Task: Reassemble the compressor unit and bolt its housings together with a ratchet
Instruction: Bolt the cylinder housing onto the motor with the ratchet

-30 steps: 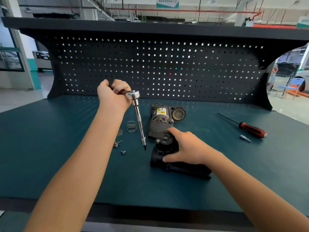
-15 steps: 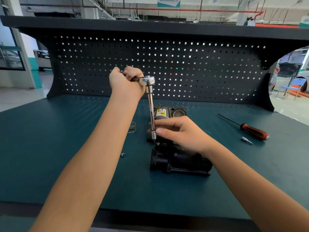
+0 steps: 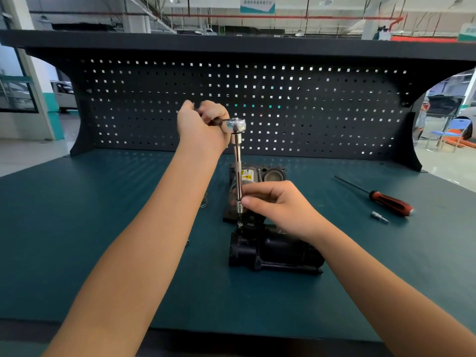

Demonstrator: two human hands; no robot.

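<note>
Step in hand, by my read: seating the tool on a housing bolt, not yet torquing.

Your left hand is wrapped round the handle of the ratchet. Its head is up at 12 o'clock of the unit and the long extension hangs near-vertical. Your right hand pinches the extension's lower end at the socket, guiding it with thumb and fingertips. So both hands are clamped on the one tool, one high, one low. The socket tip sits just above the bolt. I can't tell whether it's engaged on the head or just off it.

The compressor unit lies mid-surface, black housing nearest you, silver motor section behind it at 12 o'clock. Your right hand hides the joint between them.

Next move, as I judge it:
- Drop the socket square onto the bolt head.
- Hold the extension plumb with the right fingers, then swing the handle in short arcs.
- Start the thread gently. A tilted long extension will likely cam off or cross-thread.

Off-task: the screwdriver is at 3 o'clock of the unit, with a loose bit just beside it. The wire rings are at 9 o'clock, partly behind your left forearm.

Writing:
- The yellow label on the motor section looks hazard-type, but the text is too small to read.
- The banner overhead at 12 o'clock has unreadable characters.
- No brand is legible on the ratchet.
</note>
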